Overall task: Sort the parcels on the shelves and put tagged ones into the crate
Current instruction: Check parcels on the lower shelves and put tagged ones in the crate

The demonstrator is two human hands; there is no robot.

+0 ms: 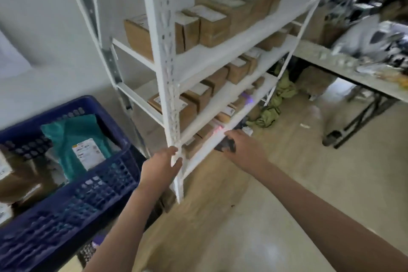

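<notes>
Scanning parcels on a low shelf beside the crate.

The left hand (160, 168) grips the near upright of the shelving (164, 55), fingers curled round it. The right hand (239, 147) is clamped on a dark scanner (225, 146), aimed at the boxes on the low shelf (204, 133), where a red glow shows. The blue crate (66, 196) stands at near left, already holding a teal mailer (75, 139) with a label. For a clean read, the scanner should probably be held steady and square to each label.
</notes>
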